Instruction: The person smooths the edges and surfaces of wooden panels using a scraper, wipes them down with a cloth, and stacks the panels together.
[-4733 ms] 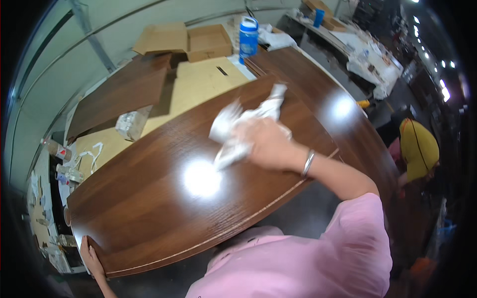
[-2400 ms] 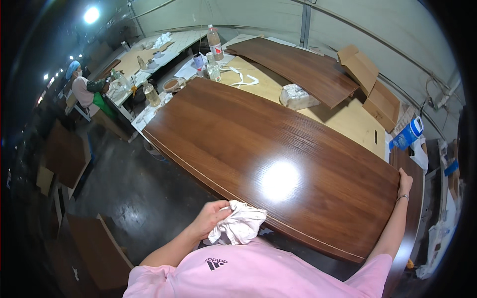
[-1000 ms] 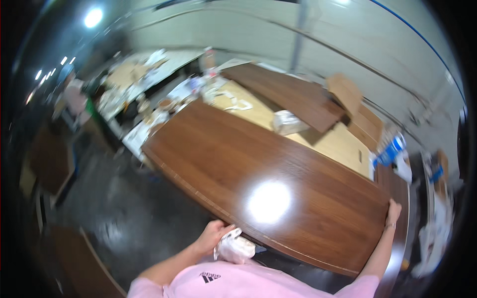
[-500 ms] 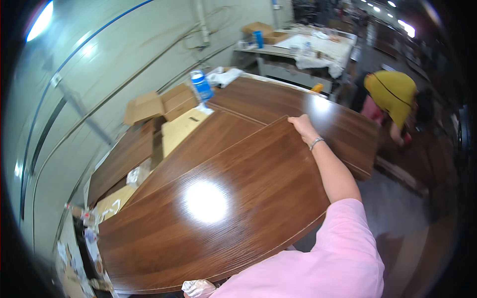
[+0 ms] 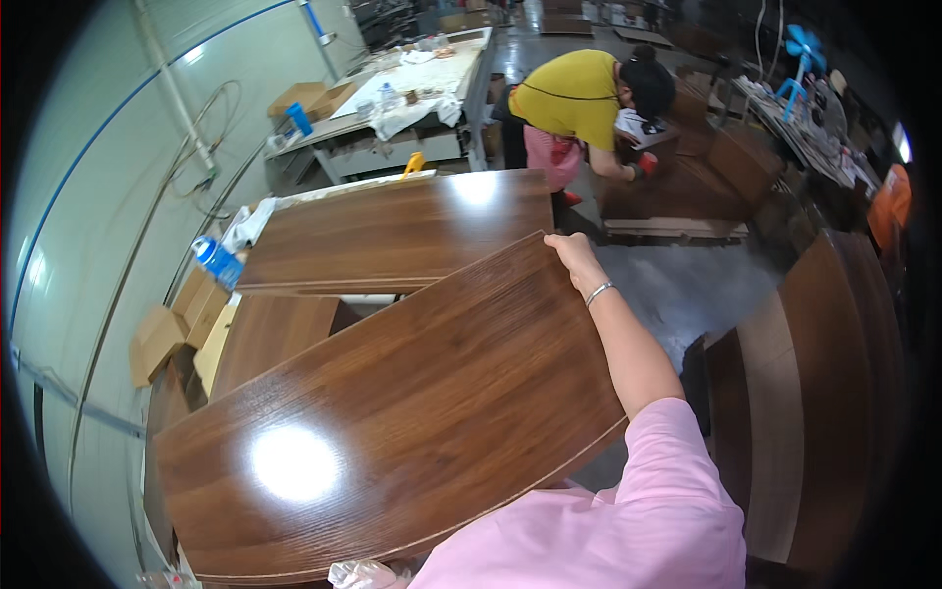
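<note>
A large brown wood-grain panel (image 5: 422, 383) fills the space before me, tilted, a bright lamp reflection on its glossy face. At its far right corner my right hand (image 5: 572, 257) is closed over the edge, a silvery bracelet on the wrist. Beside its near edge, low in the picture, my left hand (image 5: 368, 575) shows partly in a whitish covering and appears to grip that edge; its fingers are mostly hidden. Just beyond lies another brown panel (image 5: 392, 231) on the workbench, with a further brown board (image 5: 280, 339) below it.
A blue-and-white bottle (image 5: 218, 260) and opened cardboard boxes (image 5: 162, 339) stand along the left wall. Farther back is a cluttered white-topped table (image 5: 412, 83). A co-worker in a yellow top (image 5: 569, 93) bends over brown boards (image 5: 677, 182). Stacked panels (image 5: 824, 393) stand at right.
My view has swung to the right, bringing the co-worker and the stacked panels into sight. The panel in my hands has turned away from the bench with me; my right hand keeps its grip.
</note>
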`<state>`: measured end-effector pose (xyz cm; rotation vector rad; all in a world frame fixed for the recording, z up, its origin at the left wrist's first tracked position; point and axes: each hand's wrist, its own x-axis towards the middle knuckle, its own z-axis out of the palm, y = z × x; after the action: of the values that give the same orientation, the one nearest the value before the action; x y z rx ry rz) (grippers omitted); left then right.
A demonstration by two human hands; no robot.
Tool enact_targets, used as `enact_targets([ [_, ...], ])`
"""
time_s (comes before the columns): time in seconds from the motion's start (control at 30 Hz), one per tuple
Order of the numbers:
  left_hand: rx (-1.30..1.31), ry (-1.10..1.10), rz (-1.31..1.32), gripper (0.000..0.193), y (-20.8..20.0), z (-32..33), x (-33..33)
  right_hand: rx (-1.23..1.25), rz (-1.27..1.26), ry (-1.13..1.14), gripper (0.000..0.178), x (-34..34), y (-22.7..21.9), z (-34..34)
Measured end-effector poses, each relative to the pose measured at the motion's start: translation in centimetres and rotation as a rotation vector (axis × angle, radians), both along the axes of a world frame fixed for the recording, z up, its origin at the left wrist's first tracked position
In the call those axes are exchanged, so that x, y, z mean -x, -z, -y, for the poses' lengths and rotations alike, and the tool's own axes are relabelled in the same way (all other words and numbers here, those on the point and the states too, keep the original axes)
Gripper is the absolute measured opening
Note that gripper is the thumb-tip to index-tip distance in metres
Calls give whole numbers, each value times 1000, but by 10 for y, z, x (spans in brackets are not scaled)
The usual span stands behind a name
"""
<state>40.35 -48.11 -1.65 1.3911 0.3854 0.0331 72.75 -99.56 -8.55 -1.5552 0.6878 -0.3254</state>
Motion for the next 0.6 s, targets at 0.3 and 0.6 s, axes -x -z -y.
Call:
enact_targets([
  [0.3,333,-38,82,29,1,14,-151,-121,200,262,26,-38,35,101],
  [0.6,436,30,6,33,-34,97,-376,-129,75,408,41,-149,81,194],
])
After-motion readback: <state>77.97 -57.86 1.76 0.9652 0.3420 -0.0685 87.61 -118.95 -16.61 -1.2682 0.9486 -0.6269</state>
